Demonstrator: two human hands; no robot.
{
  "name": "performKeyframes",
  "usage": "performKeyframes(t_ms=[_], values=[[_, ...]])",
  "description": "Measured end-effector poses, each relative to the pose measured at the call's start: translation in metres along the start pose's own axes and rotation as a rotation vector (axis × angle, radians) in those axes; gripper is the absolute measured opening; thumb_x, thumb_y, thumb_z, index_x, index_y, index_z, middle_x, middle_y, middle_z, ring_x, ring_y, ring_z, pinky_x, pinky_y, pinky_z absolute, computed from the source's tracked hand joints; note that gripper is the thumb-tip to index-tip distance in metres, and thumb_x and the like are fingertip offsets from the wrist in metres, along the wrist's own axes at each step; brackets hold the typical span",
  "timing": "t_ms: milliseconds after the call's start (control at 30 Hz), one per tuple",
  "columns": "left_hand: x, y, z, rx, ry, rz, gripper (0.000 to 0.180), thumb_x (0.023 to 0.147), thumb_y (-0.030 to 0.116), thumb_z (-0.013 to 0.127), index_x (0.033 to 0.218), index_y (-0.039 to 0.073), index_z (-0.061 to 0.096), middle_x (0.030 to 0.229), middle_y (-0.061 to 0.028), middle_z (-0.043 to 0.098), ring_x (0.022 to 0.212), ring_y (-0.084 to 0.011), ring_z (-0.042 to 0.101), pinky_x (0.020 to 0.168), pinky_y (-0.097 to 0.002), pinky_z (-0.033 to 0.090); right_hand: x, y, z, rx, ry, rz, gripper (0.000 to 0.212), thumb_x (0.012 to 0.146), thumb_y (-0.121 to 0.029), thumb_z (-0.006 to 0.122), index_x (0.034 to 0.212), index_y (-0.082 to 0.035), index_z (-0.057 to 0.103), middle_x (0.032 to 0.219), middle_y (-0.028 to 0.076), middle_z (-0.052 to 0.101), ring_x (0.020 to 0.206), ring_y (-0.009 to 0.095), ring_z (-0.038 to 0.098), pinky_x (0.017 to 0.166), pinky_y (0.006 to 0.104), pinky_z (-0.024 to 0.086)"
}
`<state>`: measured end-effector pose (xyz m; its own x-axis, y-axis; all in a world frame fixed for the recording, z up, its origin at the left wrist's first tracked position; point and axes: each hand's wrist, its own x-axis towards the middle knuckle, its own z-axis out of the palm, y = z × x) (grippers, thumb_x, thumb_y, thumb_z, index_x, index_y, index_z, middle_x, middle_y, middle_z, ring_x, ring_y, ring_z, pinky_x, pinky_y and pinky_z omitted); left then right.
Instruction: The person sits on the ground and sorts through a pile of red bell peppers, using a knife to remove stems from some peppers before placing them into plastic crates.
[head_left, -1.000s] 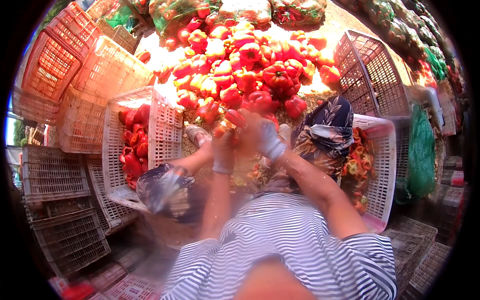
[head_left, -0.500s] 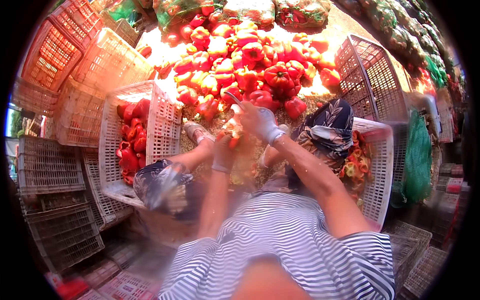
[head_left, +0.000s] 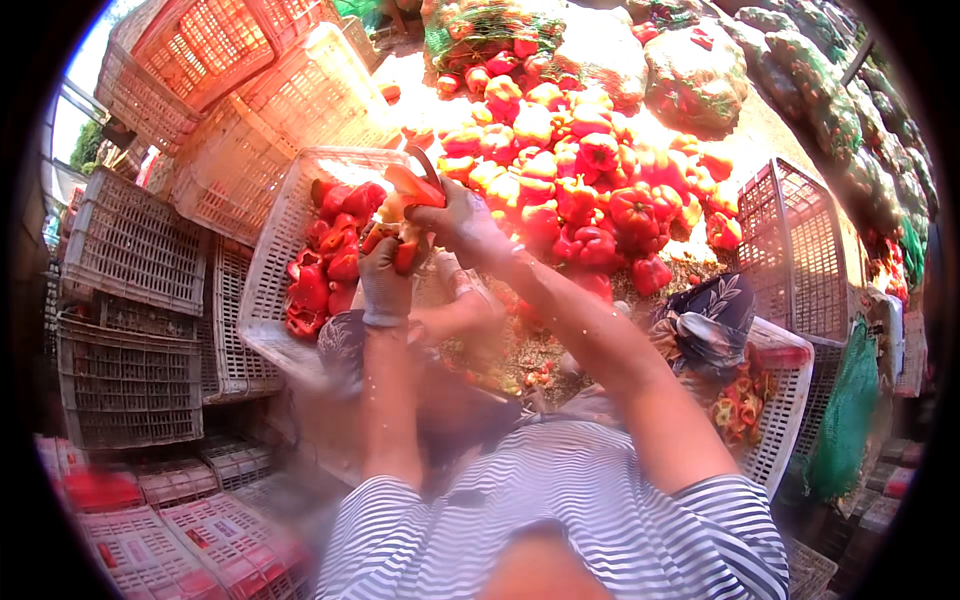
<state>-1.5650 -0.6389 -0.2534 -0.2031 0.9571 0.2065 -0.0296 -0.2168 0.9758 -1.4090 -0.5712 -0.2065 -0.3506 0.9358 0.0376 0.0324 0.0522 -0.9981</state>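
My left hand (head_left: 385,287), in a pale glove, is closed round a cut piece of red bell pepper (head_left: 406,256). Just right of it, my gloved right hand (head_left: 462,222) grips a knife with a curved blade (head_left: 425,168). Another cut piece of bell pepper (head_left: 408,186) is at this hand's fingers, beside the blade. Both hands are over the right edge of a pale plastic crate (head_left: 268,275), which holds cut red bell peppers (head_left: 335,250). The knife's handle is hidden in my right hand.
Whole red bell peppers (head_left: 600,155) lie heaped on the ground ahead. At my right a white crate (head_left: 797,395) holds pepper cores and scraps (head_left: 742,408). Orange crates (head_left: 240,150) and grey crates (head_left: 135,240) are stacked at left. Full net sack (head_left: 697,80) stands behind the heap; green netting (head_left: 845,420) hangs right.
Both hands have moved left, from in front of the pepper heap to the pale crate. The pepper is now in separate pieces at the two hands. The view has turned left.
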Motion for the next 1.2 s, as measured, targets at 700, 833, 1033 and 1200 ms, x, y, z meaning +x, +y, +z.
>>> performKeyframes(t_ms=[700,833,1033,1200], values=[[0.018,-0.015,-0.157,-0.908,0.624,-0.405,0.031,0.095,0.026,0.046,0.112,0.011,0.066,0.09,-0.0032,0.07,0.075,-0.0173,0.068,0.054,-0.0287,0.054,0.083,0.021,0.148,-0.568,-0.334,-0.624,0.064,0.083,-0.04,0.075,0.138,-0.015,0.054,0.113,0.017,0.068,0.092,0.03,0.07,0.074,0.0416,0.057],[0.006,-0.063,-0.188,-0.57,0.401,-0.22,0.032,0.095,0.024,0.045,0.114,0.008,0.064,0.1,-0.0064,0.069,0.095,-0.0193,0.068,0.072,-0.0319,0.058,0.055,0.008,0.15,-0.685,-0.441,-0.772,0.054,0.085,-0.034,0.07,0.136,-0.02,0.054,0.105,0.016,0.065,0.091,0.033,0.069,0.072,0.0444,0.056],[-0.002,-0.06,-0.19,-0.491,0.28,-0.22,0.03,0.095,0.021,0.043,0.117,0.007,0.057,0.11,-0.0077,0.065,0.099,-0.0167,0.064,0.079,-0.0279,0.051,0.068,0.011,0.162,-0.87,-0.502,-0.925,0.033,0.088,-0.032,0.065,0.118,-0.018,0.06,0.093,0.011,0.067,0.073,0.033,0.068,0.059,0.0437,0.054],[-0.005,-0.038,-0.173,-0.796,0.425,-0.268,0.028,0.093,0.037,0.058,0.108,0.015,0.068,0.091,-0.0002,0.068,0.08,-0.0195,0.065,0.064,-0.0296,0.052,0.079,0.026,0.176,-0.612,-0.488,-0.781,0.035,0.09,-0.028,0.063,0.121,-0.013,0.064,0.087,0.011,0.068,0.07,0.024,0.067,0.058,0.0391,0.052]])
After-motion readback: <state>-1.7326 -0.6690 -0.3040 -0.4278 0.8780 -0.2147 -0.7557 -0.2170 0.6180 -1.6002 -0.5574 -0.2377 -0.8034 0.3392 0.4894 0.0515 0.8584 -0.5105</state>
